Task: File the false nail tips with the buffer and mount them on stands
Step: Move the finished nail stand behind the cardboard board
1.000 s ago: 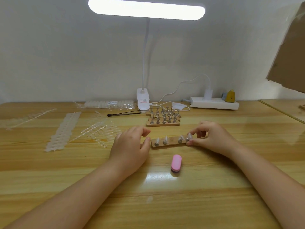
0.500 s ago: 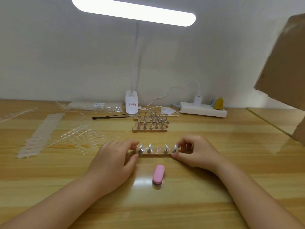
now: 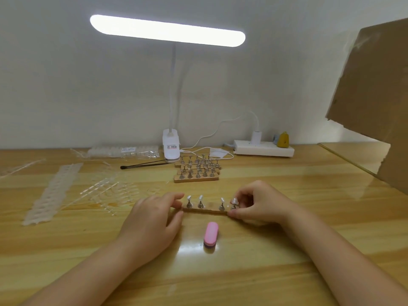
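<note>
At frame centre, left hand (image 3: pixel 152 219) and right hand (image 3: pixel 258 203) each pinch an end of the wooden nail-tip stand (image 3: pixel 205 209), pink buffer (image 3: pixel 211 234) just below

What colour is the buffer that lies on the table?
The buffer is pink, with a darker purple underside, seen in the head view.

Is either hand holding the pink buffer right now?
No. The buffer lies on the table by itself, while the left hand and right hand are at the ends of the wooden stand.
</note>
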`<state>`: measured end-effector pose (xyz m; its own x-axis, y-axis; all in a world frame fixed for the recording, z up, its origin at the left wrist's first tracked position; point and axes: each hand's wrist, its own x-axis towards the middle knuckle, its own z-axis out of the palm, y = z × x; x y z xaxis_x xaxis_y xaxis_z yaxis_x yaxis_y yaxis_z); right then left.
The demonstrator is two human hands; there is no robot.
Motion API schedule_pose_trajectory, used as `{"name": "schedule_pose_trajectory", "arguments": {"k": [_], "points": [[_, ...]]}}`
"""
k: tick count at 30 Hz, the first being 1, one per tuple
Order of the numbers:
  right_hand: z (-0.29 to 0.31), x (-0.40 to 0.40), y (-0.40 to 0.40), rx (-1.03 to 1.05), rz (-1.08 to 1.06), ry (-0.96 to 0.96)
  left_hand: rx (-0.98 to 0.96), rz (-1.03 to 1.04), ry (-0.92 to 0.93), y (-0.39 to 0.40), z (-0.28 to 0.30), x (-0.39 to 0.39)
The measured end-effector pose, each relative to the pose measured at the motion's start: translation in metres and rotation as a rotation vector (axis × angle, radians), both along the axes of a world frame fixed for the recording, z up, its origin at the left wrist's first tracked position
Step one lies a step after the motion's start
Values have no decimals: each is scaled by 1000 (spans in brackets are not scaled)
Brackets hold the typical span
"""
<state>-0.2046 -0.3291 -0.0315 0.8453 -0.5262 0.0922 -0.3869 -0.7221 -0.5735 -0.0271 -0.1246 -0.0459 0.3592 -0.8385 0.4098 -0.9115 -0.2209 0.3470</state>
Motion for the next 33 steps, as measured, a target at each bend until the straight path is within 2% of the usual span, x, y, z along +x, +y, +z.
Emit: {"name": "schedule_pose_trajectory", "arguments": {"k": [4, 8, 10, 13, 15, 17, 19, 25, 30, 33], "points": [[10, -9, -5, 177, -58, -126, -11, 41, 13, 1, 6, -2], [36, -24, -24, 197, -229, -370, -60, 38, 21, -1, 21, -11], [52, -40, -42, 151, -350, -444, -55, -4, 43, -6, 30, -21], [62, -81, -76, -33, -604, -456, 80, -65, -3, -26, 40, -39], [60, -115, -98, -190, -784, -386, 173, -115, -62, -47, 45, -52], [54, -146, -116, -374, -958, -186, 226, -182, -98, -76, 48, -66], [46, -169, -130, -468, -1088, -35, 258, -227, -107, -111, 46, -82], [22, -200, -166, -388, -1218, 59, 328, -254, -167, -195, 27, -124], [11, -202, -191, -398, -1259, 100, 175, -195, -298, -210, -2, -132], [4, -197, -204, -406, -1266, 117, 113, -184, -275, -210, -10, -129]]}}
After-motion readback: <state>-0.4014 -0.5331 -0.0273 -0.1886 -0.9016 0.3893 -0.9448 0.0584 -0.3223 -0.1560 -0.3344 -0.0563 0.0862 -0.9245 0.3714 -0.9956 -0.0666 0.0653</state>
